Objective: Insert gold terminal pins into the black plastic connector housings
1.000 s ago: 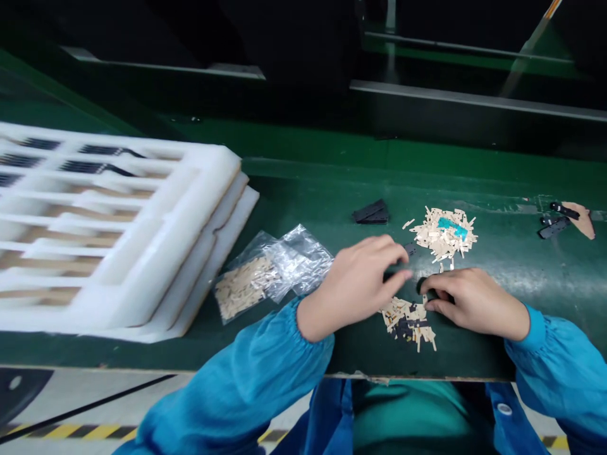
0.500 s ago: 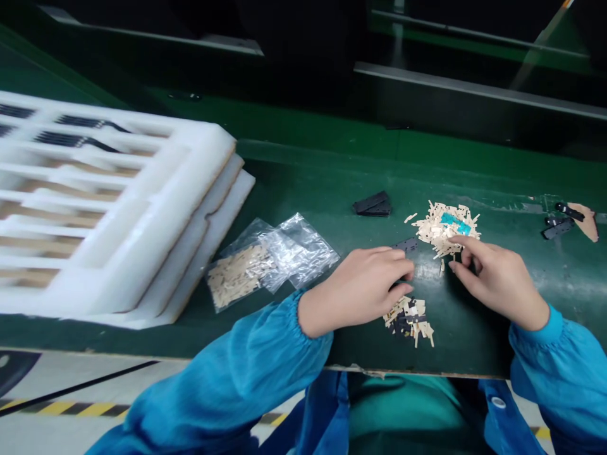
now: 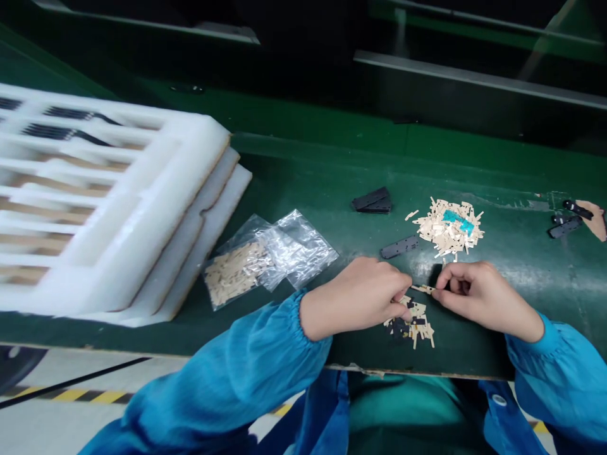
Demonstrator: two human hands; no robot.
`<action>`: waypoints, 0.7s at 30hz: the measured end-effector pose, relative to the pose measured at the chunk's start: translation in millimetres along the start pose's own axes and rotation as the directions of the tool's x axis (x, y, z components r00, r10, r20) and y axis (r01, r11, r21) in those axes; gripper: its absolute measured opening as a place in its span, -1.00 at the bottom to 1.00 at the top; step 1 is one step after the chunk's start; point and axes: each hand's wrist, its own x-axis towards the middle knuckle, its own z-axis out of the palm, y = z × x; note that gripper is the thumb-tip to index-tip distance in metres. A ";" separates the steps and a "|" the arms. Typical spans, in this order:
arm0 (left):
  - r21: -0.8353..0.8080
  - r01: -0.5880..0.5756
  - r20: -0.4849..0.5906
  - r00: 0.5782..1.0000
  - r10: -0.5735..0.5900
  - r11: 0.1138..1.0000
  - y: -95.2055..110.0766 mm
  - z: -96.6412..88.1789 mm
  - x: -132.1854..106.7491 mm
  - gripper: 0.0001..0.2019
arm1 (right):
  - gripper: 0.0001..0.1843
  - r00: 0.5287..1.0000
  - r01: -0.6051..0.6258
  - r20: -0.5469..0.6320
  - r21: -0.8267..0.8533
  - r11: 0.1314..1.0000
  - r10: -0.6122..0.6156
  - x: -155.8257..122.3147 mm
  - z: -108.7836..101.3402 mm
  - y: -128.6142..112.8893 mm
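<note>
My left hand (image 3: 360,297) and my right hand (image 3: 478,294) meet over the green bench, both pinching the ends of a small beige strip (image 3: 422,289). Just below them lies a little heap of beige and black scraps (image 3: 411,322). Beyond the hands sits a larger pile of beige strips (image 3: 448,227) with a teal piece on top. A flat black part (image 3: 399,246) lies loose between that pile and my left hand. Both hands are closed in a pinch.
Stacked white foam trays (image 3: 142,208) holding black parts fill the left. Clear plastic bags (image 3: 265,256), one with beige strips, lie beside them. A black stack (image 3: 372,201) sits further back; more black parts (image 3: 566,218) at far right. The bench edge (image 3: 237,357) runs near my body.
My right hand came back from the large beige pile toward my left hand with a beige strip. My left hand let go of the flat black part, which now lies uncovered on the bench.
</note>
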 end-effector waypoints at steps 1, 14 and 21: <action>-0.001 -0.002 0.006 1.000 0.002 1.000 0.9 -1.7 -0.4 -0.64 | -0.88 1.000 -0.019 -0.011 0.045 0.999 0.019 -0.1 -1.9 0.7; -0.530 -0.079 -0.268 0.960 -0.078 0.844 6.9 -12.0 1.0 -0.75 | -0.76 0.998 -0.016 -0.036 0.532 0.847 0.042 -1.4 3.3 -9.5; -0.414 -0.122 -0.350 0.936 -0.034 0.902 6.1 -2.6 6.4 -0.83 | -0.78 1.000 -0.011 0.007 0.537 0.844 0.009 -3.6 4.3 -5.4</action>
